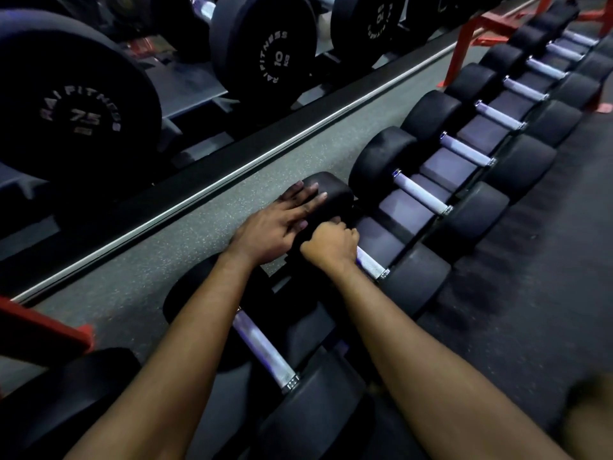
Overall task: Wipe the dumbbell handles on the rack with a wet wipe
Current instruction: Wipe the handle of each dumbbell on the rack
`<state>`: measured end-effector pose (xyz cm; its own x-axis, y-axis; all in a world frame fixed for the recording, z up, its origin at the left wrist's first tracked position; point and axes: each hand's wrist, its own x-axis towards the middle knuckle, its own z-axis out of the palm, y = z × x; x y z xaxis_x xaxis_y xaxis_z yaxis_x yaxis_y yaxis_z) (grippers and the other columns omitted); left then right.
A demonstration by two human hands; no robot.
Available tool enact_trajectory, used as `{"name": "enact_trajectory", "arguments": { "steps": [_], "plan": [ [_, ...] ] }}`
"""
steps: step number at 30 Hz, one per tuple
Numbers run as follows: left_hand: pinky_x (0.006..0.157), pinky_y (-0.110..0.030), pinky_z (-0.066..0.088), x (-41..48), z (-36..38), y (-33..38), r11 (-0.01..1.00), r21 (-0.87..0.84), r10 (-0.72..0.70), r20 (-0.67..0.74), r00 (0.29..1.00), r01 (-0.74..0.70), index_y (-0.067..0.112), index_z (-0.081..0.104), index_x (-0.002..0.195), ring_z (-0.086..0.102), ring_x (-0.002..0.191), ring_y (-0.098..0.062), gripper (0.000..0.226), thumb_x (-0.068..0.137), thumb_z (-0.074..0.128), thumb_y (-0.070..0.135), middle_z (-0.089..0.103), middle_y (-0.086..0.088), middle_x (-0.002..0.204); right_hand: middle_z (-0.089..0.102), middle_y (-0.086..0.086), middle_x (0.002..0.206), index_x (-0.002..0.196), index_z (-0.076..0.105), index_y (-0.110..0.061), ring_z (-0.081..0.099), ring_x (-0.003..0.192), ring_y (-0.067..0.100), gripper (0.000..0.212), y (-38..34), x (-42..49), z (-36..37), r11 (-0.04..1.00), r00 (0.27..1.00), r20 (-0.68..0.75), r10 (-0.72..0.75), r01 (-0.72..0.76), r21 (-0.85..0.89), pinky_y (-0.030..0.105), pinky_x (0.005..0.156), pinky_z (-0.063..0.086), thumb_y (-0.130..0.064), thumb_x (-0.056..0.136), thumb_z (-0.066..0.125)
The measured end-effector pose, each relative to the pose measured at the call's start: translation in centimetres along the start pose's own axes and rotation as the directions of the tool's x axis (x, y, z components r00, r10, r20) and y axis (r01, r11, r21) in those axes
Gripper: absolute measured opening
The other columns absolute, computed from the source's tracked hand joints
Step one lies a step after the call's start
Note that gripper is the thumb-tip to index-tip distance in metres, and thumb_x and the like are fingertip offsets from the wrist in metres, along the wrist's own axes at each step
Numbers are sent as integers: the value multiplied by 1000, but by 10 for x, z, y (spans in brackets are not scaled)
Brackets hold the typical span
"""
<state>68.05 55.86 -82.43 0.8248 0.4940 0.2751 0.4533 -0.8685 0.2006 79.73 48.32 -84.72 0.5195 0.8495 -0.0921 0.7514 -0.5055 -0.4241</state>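
Note:
A row of black dumbbells with silver knurled handles runs along the low rack from the bottom left to the top right. My right hand (331,245) is curled round the far end of one dumbbell handle (371,264), near its far head. Any wipe inside the fist is hidden. My left hand (278,224) rests flat with straight fingers on that dumbbell's far black head (335,194). The dumbbell handle (263,350) just below my arms lies bare between its heads.
Larger dumbbells marked 7.5 (71,111) and 10 (265,51) sit on the upper shelf at the top left. A red rack frame (464,44) stands at the top right, another red part (43,330) at the left. Dark rubber floor (547,293) lies on the right.

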Motion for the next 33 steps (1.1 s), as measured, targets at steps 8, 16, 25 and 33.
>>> {"name": "enact_trajectory", "arguments": {
  "steps": [8,16,25,33],
  "plan": [
    [97,-38,52,-2,-2,3,1000,1,7,1,1000,-7,42,26,154,4,149,5,64,100,52,19,14,27,160,4,33,157,147,-6,15,7,148,41,112,1,-25,28,988,996,-47,-74,67,-138,45,122,2,-39,79,65],
    [106,-42,47,-1,-1,-1,998,-58,-1,3,1000,1,47,26,152,6,149,6,61,101,48,21,17,29,160,64,14,121,114,64,-10,56,117,33,37,19,8,-13,977,997,72,22,-37,210,36,100,36,-24,82,53],
    [104,-34,46,-1,-6,5,997,-73,0,-7,1000,-1,38,32,152,6,147,8,60,101,51,13,19,26,159,14,32,155,147,3,15,15,145,40,105,4,-17,13,997,998,39,-52,54,-59,45,120,2,-40,81,63],
    [107,-42,46,2,-2,0,997,-70,24,-22,999,-25,41,32,152,11,150,2,60,99,49,19,21,25,160,65,15,118,112,64,-8,59,113,34,30,30,21,-27,974,977,213,2,-51,222,32,90,45,-21,88,51]
  ]
}}
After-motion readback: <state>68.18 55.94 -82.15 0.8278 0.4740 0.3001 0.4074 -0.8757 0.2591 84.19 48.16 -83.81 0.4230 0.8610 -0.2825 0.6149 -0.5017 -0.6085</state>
